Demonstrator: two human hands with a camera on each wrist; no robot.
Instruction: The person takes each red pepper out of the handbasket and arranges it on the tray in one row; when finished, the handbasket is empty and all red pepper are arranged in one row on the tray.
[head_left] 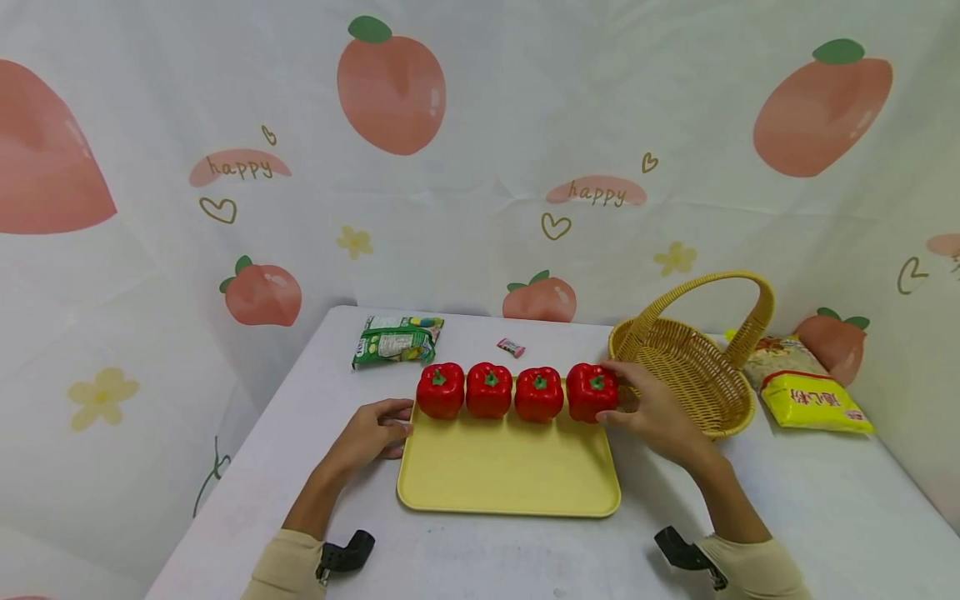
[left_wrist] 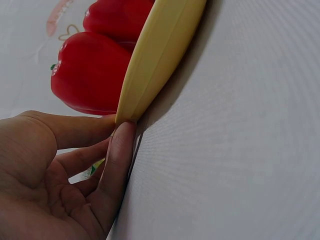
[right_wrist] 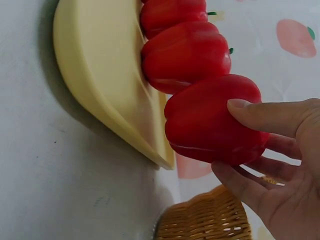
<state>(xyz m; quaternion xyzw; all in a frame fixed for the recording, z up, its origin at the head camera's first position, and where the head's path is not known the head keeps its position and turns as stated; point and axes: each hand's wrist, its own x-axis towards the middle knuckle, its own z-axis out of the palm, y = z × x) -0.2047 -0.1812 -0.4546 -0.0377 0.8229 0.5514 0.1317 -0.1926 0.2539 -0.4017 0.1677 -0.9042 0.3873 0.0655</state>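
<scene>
A yellow tray (head_left: pixel 510 475) lies on the table with a row of several red bell peppers (head_left: pixel 489 390) along its far side. My left hand (head_left: pixel 367 435) pinches the tray's left rim, beside the leftmost pepper (left_wrist: pixel 90 75); thumb and finger meet at the edge in the left wrist view. At the far right corner, my right hand (head_left: pixel 656 417) holds the rightmost bell pepper (right_wrist: pixel 215 120), thumb on one side and fingers on the other. Its green stem shows in the head view. Whether this pepper touches the tray, I cannot tell.
Right of the tray stands a yellow wicker basket (head_left: pixel 682 375) with a tall handle, close to my right hand. A yellow-labelled food bag (head_left: pixel 813 400) lies beyond it. Behind the peppers are a green snack packet (head_left: pixel 397 340) and a small pink wrapped sweet (head_left: pixel 512 347).
</scene>
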